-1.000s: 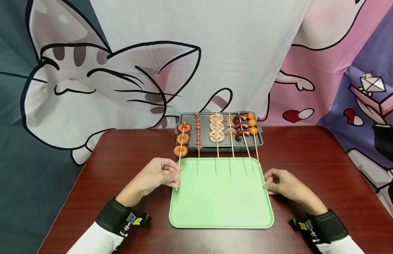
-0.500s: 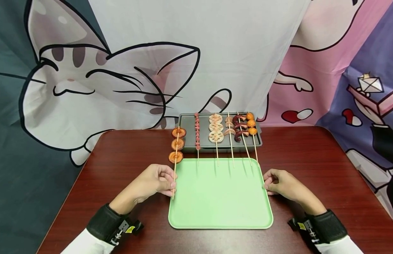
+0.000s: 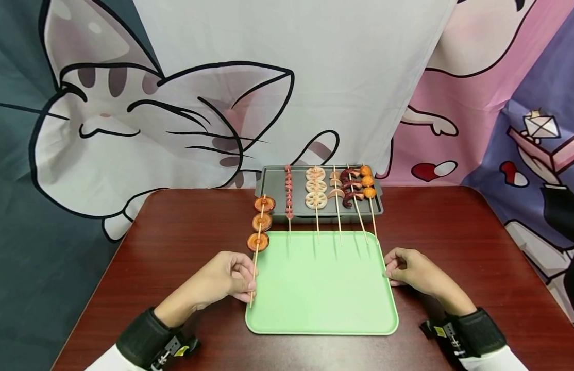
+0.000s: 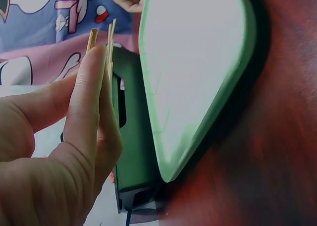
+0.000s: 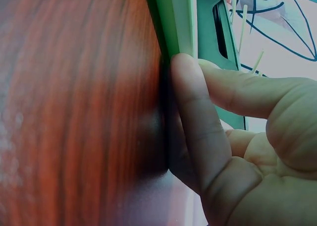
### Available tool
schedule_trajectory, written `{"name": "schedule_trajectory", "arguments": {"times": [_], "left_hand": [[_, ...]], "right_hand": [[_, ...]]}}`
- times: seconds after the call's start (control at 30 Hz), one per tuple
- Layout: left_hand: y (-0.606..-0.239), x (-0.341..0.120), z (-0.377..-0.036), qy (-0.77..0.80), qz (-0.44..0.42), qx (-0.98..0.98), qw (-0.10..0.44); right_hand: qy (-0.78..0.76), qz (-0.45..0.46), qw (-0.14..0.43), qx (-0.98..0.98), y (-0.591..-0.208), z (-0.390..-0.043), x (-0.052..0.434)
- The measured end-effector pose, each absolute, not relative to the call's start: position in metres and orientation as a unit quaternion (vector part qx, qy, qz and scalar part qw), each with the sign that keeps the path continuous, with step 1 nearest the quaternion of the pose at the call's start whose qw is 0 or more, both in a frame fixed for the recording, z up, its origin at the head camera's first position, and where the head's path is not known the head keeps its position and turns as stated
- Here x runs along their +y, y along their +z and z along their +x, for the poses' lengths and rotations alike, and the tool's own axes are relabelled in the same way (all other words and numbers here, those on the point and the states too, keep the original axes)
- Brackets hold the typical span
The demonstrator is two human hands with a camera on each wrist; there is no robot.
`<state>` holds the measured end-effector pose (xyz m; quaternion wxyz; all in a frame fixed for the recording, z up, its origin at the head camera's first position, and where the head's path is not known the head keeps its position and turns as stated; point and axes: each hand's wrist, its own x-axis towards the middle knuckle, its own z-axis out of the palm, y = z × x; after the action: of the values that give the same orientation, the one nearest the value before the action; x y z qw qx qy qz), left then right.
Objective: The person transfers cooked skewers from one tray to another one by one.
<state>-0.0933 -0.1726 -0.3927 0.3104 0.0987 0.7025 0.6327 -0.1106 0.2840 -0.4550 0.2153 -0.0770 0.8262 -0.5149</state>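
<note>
Mushroom-like skewer (image 3: 257, 242) pinched by bare stick in left hand (image 3: 231, 277), presumably to spare the food.
Held at green tray's (image 3: 321, 288) left edge; tray gripped by right hand (image 3: 411, 268), likely for steadiness; other skewers (image 3: 316, 199) laid sticks-outward on grey grill (image 3: 275, 186).

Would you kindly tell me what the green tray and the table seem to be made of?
The green tray is probably smooth, satin plastic, judging by its even color and rounded rim. The table looks like polished reddish-brown wood or wood-look laminate: dark grain and a soft sheen show, but I cannot tell which.
</note>
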Motion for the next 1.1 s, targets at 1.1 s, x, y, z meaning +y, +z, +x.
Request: {"name": "schedule_trajectory", "arguments": {"times": [1.1], "left_hand": [[-0.413,-0.168,-0.048,0.631,0.099,0.692,0.337]], "right_hand": [[-0.511,-0.081,0.218,0.827,-0.455,-0.111,0.284]]}}
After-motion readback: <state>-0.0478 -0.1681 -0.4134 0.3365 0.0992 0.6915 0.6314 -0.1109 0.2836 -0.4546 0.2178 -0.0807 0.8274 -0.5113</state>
